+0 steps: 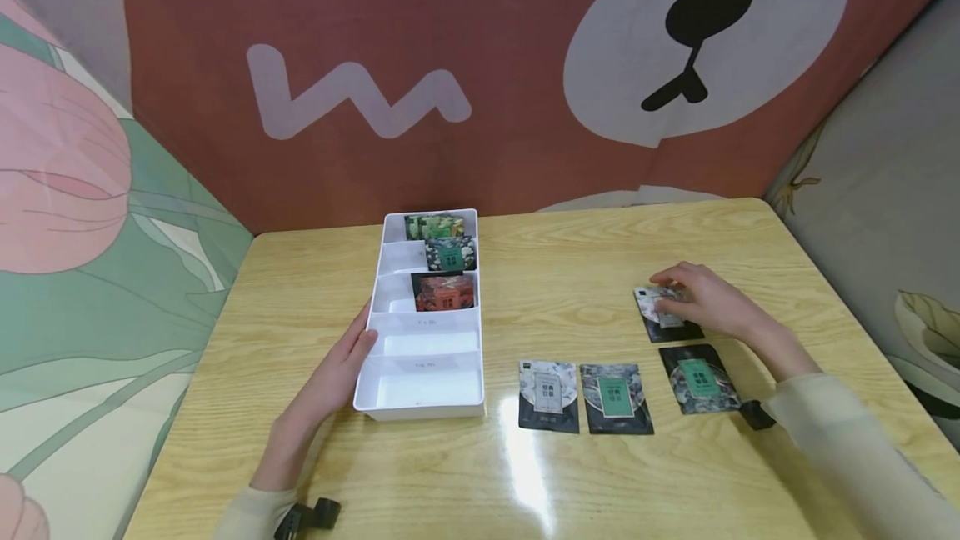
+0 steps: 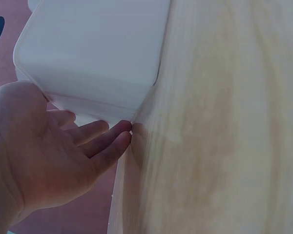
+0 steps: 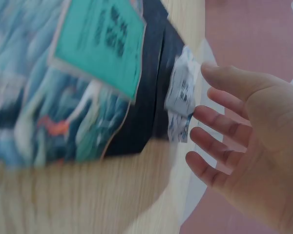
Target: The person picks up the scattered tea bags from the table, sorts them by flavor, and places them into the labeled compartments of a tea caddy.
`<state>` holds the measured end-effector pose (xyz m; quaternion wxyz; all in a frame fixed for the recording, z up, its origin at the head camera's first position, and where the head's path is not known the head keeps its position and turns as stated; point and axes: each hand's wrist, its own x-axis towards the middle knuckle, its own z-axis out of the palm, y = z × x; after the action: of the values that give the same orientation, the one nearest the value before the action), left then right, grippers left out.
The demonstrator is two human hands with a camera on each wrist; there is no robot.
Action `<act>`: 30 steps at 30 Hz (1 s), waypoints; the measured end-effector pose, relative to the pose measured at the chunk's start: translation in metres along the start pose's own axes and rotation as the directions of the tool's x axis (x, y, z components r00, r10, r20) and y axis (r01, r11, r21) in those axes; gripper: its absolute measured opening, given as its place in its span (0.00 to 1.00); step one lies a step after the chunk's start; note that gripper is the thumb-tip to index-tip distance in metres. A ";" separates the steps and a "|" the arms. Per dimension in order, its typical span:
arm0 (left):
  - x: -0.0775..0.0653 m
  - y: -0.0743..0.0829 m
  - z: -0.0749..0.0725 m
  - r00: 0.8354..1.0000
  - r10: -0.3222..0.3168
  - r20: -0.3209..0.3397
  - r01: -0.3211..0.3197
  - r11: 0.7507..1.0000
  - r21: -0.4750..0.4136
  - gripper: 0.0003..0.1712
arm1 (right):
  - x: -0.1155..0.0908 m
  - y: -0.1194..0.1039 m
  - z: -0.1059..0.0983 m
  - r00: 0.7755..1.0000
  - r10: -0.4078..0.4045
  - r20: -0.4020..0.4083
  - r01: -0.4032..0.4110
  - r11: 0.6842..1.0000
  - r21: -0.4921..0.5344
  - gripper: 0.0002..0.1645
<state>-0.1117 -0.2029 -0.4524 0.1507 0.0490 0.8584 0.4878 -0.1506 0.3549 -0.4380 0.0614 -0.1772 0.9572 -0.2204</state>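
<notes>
My left hand [image 1: 333, 377] rests against the left side of a long white divided box [image 1: 420, 417]. In the left wrist view its fingers [image 2: 107, 151] touch the box's outer wall. At the right, my right hand [image 1: 701, 298] is over a dark packet with a pale label [image 1: 663, 327], its fingers loosely bent and thumb apart. The right wrist view shows this packet [image 3: 179, 95] beside the fingertips, not clearly gripped. Nearer me lies a green-labelled packet [image 1: 699, 380]. Left of it are another green-labelled packet [image 1: 617, 398] and a pale-labelled one [image 1: 548, 396].
The box's far compartments hold green packets [image 1: 435, 227], a dark green-labelled packet [image 1: 451, 254] and a red packet [image 1: 444, 292]. Its dividers run crosswise. The wooden table [image 1: 562, 273] meets a printed cloth wall [image 1: 517, 148] at the back.
</notes>
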 end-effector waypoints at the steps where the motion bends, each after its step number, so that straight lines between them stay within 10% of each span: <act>1: 0.000 0.000 0.000 1.000 -0.001 0.000 0.001 1.000 -0.002 0.33 | -0.002 0.002 0.000 1.000 0.001 -0.005 -0.001 1.000 -0.006 0.27; 30: 0.001 0.000 0.001 1.000 -0.019 -0.004 0.019 1.000 0.006 0.34 | -0.010 0.020 0.004 0.991 0.126 0.033 -0.126 0.992 -0.001 0.30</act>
<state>-0.1125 -0.2021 -0.4533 0.1534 0.0403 0.8607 0.4837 -0.1467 0.3738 -0.4496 0.0911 -0.1198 0.9653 -0.2134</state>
